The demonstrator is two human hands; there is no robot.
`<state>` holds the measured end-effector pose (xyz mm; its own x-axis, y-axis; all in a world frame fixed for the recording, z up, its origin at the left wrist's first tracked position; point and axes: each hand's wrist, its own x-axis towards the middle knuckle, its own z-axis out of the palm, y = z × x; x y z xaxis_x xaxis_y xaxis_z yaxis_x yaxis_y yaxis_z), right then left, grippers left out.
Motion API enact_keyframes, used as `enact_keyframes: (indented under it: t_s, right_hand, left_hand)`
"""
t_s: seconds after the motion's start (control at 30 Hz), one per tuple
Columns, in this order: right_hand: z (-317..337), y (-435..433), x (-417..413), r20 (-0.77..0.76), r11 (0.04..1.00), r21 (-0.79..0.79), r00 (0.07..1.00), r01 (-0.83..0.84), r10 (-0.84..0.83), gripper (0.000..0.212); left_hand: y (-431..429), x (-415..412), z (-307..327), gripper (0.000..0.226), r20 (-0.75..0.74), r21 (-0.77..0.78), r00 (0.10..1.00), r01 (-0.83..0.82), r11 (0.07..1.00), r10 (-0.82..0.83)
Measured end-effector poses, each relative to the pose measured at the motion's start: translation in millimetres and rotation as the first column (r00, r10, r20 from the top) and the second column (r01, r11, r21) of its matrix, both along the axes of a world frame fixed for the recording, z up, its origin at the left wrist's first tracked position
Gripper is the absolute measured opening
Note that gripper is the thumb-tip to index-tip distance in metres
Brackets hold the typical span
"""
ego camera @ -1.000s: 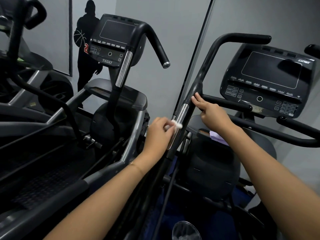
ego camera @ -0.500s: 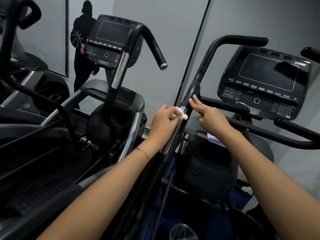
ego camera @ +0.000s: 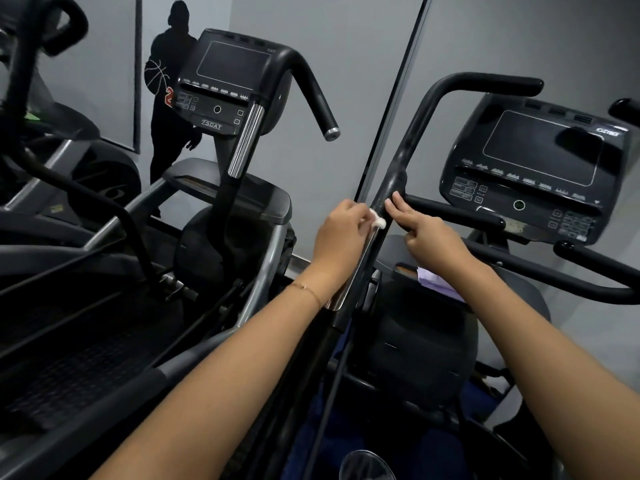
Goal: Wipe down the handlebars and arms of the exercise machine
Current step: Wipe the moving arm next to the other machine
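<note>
Two hands on the moving arm (ego camera: pixel 388 199) of the exercise machine, up against a wall mirror. Left hand (ego camera: pixel 341 237) pinches a small white wad (ego camera: pixel 378 221) between fingertips and presses it on the arm right at the top end of the chrome grip strip (ego camera: pixel 356 268) — a second ago the wad sat lower, about midway along that strip, so the wipe has travelled up the bar. Thin bracelet (ego camera: pixel 306 289) on the left wrist. Right hand (ego camera: pixel 429 242) is loosely curled, index and middle fingertips (ego camera: pixel 393 202) touching the black arm just above the wad, at the junction where the side bar (ego camera: pixel 453 211) branches off; not a full wrap, only fingertip contact. It has barely moved — same junction as before.

Upper handlebar (ego camera: pixel 485 81) curves off above, untouched. Console (ego camera: pixel 533 168) sits right of the arm, screen dark. Lower fixed handlebar (ego camera: pixel 588 275) runs below it. Something pale lilac (ego camera: pixel 436 280) lies in the tray under the right wrist; cannot tell what. Mirror reflection on the left shows the same console (ego camera: pixel 221 84) and chrome grip (ego camera: pixel 247 140) reversed. Dark basketball-player silhouette decal (ego camera: pixel 169 109) behind it.
</note>
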<state>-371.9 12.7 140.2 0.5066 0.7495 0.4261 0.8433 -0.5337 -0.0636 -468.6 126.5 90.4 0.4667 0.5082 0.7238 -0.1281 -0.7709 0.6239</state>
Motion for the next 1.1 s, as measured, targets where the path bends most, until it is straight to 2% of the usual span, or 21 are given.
enact_keyframes:
  t_s: [0.1,0.23,0.3,0.43,0.5,0.6,0.7,0.77,0.8,0.87,0.9,0.97,1.1]
  right_hand:
    - [0.4,-0.1,-2.5,0.0,1.0,0.003,1.0,0.013,-0.013,0.075]
    - [1.4,0.8,-5.5,0.019,0.999,-0.023,0.999,0.029,-0.029,0.073]
    - [2.5,1.6,-7.2,0.033,0.998,-0.038,0.999,0.043,-0.042,0.073]
    - [4.9,1.6,-9.2,0.02,0.998,-0.049,0.999,0.049,-0.048,0.077]
    - [6.0,1.0,-9.3,0.014,0.998,-0.047,0.999,0.047,-0.047,0.078]
    - [7.1,0.6,-11.6,0.009,0.997,-0.059,0.999,0.051,-0.05,0.079]
    - [6.5,0.5,-11.9,0.021,0.996,-0.07,0.999,0.049,-0.048,0.079]
    - [6.2,0.0,-11.9,0.029,0.996,-0.073,0.998,0.053,-0.051,0.079]
    - [6.1,-0.2,-11.9,0.029,0.996,-0.073,0.998,0.052,-0.05,0.079]
    - [6.3,-0.1,-12.2,0.024,0.996,-0.074,0.999,0.049,-0.047,0.08]
    - [6.3,0.0,-12.2,0.021,0.996,-0.075,0.999,0.048,-0.047,0.08]
    - [6.3,0.5,-12.0,0.024,0.996,-0.081,0.999,0.048,-0.046,0.08]
    - [4.5,1.7,-9.7,0.037,0.995,-0.081,0.998,0.057,-0.055,0.081]
  left_hand:
    - [-6.0,0.2,0.5,0.014,0.009,0.126,0.998,-0.057,0.99,0.056]
    - [-21.7,-30.2,-31.2,0.011,0.04,0.294,0.997,-0.078,0.953,0.07]
    - [-20.3,-35.0,-33.4,0.012,0.016,0.29,0.997,-0.081,0.954,0.08]
    - [-13.1,-12.7,-4.4,0.019,-0.04,0.152,0.993,-0.102,0.983,0.109]
    - [-12.7,0.8,9.5,0.019,-0.075,0.139,0.987,-0.13,0.982,0.142]
    - [-22.2,-1.9,12.9,0.018,-0.114,0.342,0.956,-0.218,0.914,0.271]
    - [-28.6,-16.8,-4.3,0.034,-0.081,0.49,0.955,-0.212,0.845,0.287]
    - [-24.1,-17.2,-12.2,0.022,-0.099,0.406,0.976,-0.139,0.903,0.195]
    - [-20.1,-15.4,-7.8,0.012,-0.111,0.296,0.982,-0.116,0.948,0.155]
    - [-9.3,-8.9,0.9,0.014,-0.089,0.07,0.992,-0.085,0.994,0.091]
    - [-6.0,-7.0,3.8,0.014,-0.072,0.032,0.994,-0.079,0.996,0.081]
    - [-10.1,-10.9,3.5,0.014,-0.072,0.088,0.994,-0.081,0.993,0.087]
    - [-23.6,-21.8,-21.6,0.008,-0.062,0.373,0.986,-0.124,0.92,0.158]
